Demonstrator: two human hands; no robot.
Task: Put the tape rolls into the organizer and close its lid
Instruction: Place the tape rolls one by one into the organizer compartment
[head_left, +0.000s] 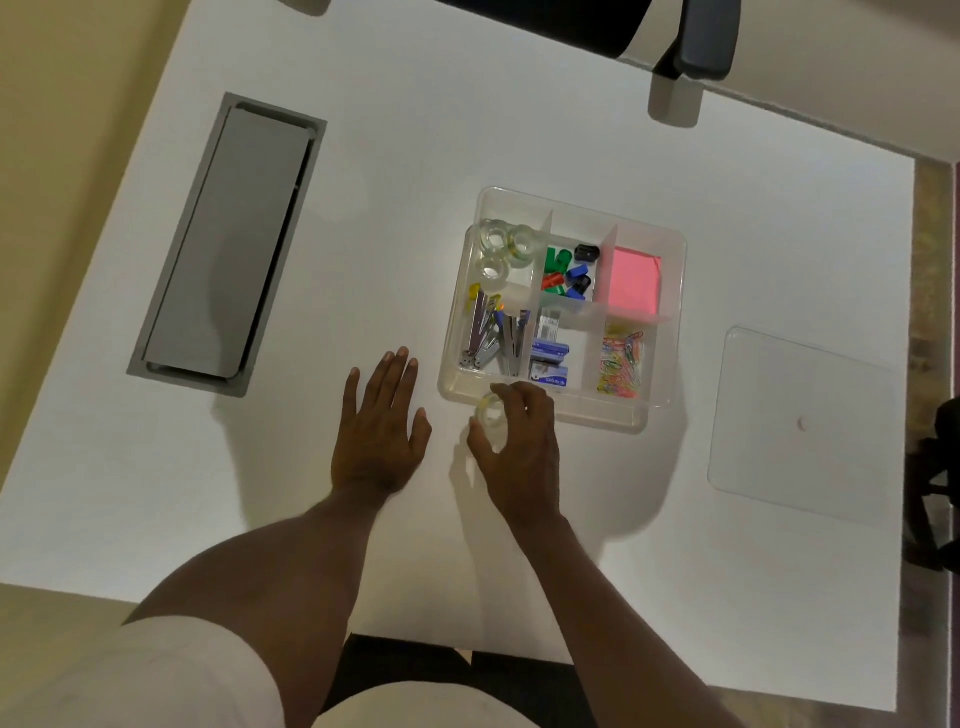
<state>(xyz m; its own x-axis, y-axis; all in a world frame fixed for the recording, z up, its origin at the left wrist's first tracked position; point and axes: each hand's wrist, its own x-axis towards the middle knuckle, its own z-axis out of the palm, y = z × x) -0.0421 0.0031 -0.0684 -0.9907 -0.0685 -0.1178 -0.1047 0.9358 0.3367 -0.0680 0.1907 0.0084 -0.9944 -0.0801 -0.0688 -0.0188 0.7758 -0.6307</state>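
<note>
A clear plastic organizer (665, 322) with dividers stands on the white table. Its back-left compartment holds three clear tape rolls (506, 248). My right hand (519, 449) is closed around another clear tape roll (491, 413) just in front of the organizer's near-left corner. My left hand (379, 426) lies flat on the table, fingers spread, holding nothing. The clear lid (800, 423) rests flat on the table to the right of the organizer, apart from it.
Other compartments hold staplers (491, 338), staple boxes (549, 358), coloured sharpeners (569, 273), pink sticky notes (628, 283) and paper clips (621, 364). A grey cable hatch (228, 241) is set into the table at left. A dark chair (701, 36) stands beyond the far edge.
</note>
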